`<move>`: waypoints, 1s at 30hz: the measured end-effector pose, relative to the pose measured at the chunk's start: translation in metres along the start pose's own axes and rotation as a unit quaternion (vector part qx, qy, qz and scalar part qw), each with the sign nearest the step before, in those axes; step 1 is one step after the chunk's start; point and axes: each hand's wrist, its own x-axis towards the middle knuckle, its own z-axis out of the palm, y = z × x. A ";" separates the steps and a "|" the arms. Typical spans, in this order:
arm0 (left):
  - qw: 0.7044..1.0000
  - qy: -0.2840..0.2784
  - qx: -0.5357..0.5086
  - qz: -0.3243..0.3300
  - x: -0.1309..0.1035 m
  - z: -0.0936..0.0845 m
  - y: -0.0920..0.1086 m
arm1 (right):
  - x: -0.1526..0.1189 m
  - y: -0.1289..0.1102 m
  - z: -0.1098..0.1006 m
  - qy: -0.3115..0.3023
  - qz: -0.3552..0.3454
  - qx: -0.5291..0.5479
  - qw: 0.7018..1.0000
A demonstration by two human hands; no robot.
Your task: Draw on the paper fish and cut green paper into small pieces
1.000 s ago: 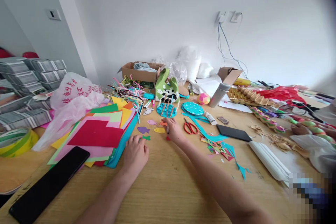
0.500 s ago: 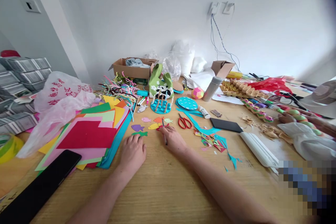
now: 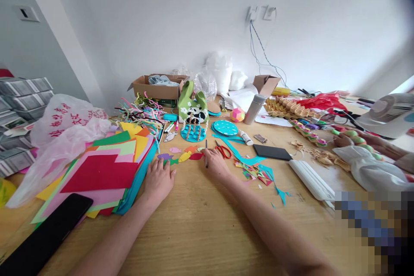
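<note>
head view shows a row of small paper fish (image 3: 181, 155) lying flat on the wooden table (image 3: 200, 224), a little far from the middle, in purple, pink, green, yellow, orange and red. the left hand (image 3: 158, 179) rests palm down on the table, fingers spread apart and holding nothing, with the fingertips touching the green fish at the left end of the row. the right hand (image 3: 216, 164) is at the right end of the row, fingers closed together around a thin dark pen (image 3: 206, 158) that stands almost upright, its lower tip just beside the red fish.

left of the left hand lies a stack of colored paper sheets (image 3: 103, 168), red on top, and the hand is just beside its blue edge. a black phone (image 3: 42, 237) lies partly over the near corner of this stack. red scissors (image 3: 223, 151) are just to the right of the right hand, and paper scraps (image 3: 258, 174) lie further right.

far behind the fish, an open cardboard box (image 3: 157, 88) holds some grey-blue material; what it is i cannot tell. a second small box (image 3: 265, 84) stands open to the right, its inside not visible. a white plastic bag (image 3: 64, 116) lies at the far left.

near the person, between the two forearms and down to the near edge, the table is bare wood. on the far right, another person's hand (image 3: 343, 140) rests by a white cloth (image 3: 365, 168).
</note>
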 end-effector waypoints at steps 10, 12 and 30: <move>0.999 -0.005 0.052 0.010 0.029 0.009 0.007 | 0.008 -0.010 0.012 -0.019 -0.005 -0.032 0.999; 0.998 -0.013 0.055 0.011 0.032 0.011 0.007 | 0.009 -0.014 0.015 -0.026 -0.012 -0.032 0.999; 0.992 0.017 -0.054 0.116 -0.030 -0.009 0.009 | -0.094 -0.026 -0.018 0.056 -0.056 0.106 0.991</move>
